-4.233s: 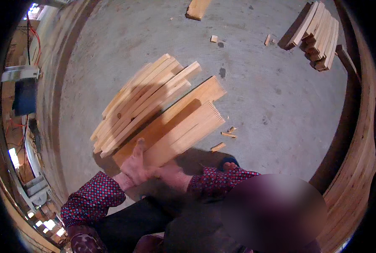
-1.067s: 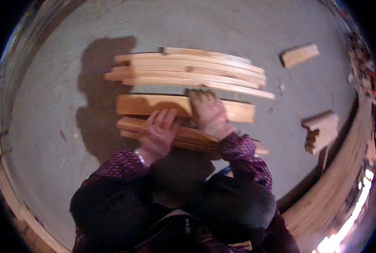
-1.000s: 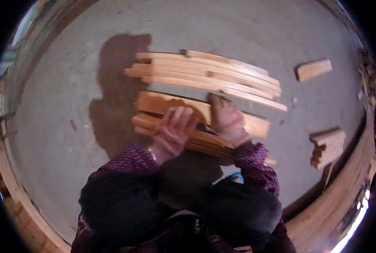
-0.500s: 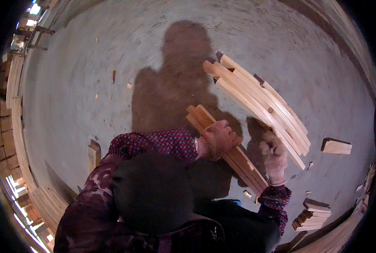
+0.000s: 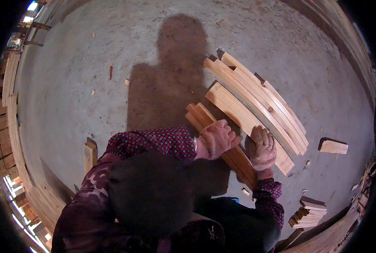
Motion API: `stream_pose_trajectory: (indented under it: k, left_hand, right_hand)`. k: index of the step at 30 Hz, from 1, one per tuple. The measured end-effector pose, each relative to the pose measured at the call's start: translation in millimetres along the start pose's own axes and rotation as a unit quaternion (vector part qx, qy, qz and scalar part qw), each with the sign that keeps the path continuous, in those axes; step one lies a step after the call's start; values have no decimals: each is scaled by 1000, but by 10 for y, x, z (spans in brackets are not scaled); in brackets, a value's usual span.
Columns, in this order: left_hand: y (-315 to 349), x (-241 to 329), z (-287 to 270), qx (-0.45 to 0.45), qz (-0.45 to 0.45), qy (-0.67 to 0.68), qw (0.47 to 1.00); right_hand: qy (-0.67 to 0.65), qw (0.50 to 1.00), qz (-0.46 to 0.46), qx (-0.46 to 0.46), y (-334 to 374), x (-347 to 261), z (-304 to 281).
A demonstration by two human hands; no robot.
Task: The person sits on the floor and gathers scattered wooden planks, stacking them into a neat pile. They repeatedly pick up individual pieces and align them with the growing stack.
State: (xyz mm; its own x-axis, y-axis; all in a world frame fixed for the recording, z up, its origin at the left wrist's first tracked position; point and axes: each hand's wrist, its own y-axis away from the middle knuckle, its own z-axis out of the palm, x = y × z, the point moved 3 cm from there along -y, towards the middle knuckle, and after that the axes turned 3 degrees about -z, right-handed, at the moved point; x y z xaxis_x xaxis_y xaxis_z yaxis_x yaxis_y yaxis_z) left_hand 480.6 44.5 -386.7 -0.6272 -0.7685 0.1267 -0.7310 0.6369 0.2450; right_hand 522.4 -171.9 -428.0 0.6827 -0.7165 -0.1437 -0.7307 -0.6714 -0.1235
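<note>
My left hand (image 5: 217, 137), in a pinkish work glove, is closed around a small bundle of wooden slats (image 5: 242, 172) that slants down to the right over the floor. To its right, my gloved right hand (image 5: 262, 149) bends its fingers over the lower part of a single pale wooden slat (image 5: 226, 101). That slat lies between the bundle and a row of several pale slats (image 5: 263, 99) side by side on the floor, with a narrow gap to the row. My palm and glove hide part of the slat's near edge.
A short wood block (image 5: 334, 146) lies at the right, and a small stack of short pieces (image 5: 309, 214) at the lower right. Another block (image 5: 89, 156) stands by my left sleeve. Long boards (image 5: 17, 139) line the left side. Wood chips dot the grey floor (image 5: 82, 55).
The front slat has come away from the row toward me, with my right hand now on it. My right hand has shifted slightly left. My left hand keeps its hold on the bundle.
</note>
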Motion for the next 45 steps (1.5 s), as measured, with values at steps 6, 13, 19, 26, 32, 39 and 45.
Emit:
stream_pose_trajectory:
  k: [6,13,19,26,32,39,45]
  left_hand:
    - [-57,6,-23,-60,2,23,998]
    - [-14,10,231,281,-31,2,959]
    - [-106,-45,-48,69,3,28,997]
    - [-138,-23,216,184,-40,-13,982]
    - [-106,18,63,97,1,-25,995]
    - [-3,6,43,116,-12,-20,993]
    - [-25,-20,83,187,-1,-21,982]
  right_hand:
    - [49,990,79,-106,-222,91,-71]
    - [-424,816,172,-353,-242,285,-369]
    - [-501,841,180,-97,-192,449,-373]
    - [60,991,-23,115,-623,-25,-375]
    - [78,993,-91,21,-322,51,-175]
    - [99,982,75,-141,-451,59,-56]
    - [75,991,85,-72,-503,66,-37]
